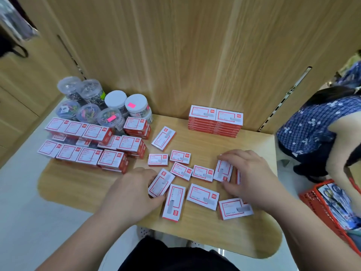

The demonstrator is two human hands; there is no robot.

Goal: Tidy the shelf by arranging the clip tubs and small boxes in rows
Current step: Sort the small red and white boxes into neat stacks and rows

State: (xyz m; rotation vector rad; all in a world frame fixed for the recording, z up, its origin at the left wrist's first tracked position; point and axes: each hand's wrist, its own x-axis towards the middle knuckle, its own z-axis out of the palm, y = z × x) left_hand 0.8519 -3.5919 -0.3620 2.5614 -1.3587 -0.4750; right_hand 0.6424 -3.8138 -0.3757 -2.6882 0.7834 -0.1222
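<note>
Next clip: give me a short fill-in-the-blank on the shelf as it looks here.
The clip tubs stand at the back ____ corner of the shelf. The left hand grips one loose box, the right hand a second box; both are white and ____. The double stack of boxes stands against the ____ back panel. A ____ sticker marks a white-lidded tub.
Missing: left; red; wooden; pink.

Red-and-white small boxes; wood-grain shelf.

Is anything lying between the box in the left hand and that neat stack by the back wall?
Yes. Loose boxes lie on the shelf between the box the left hand holds and the stack.
</note>
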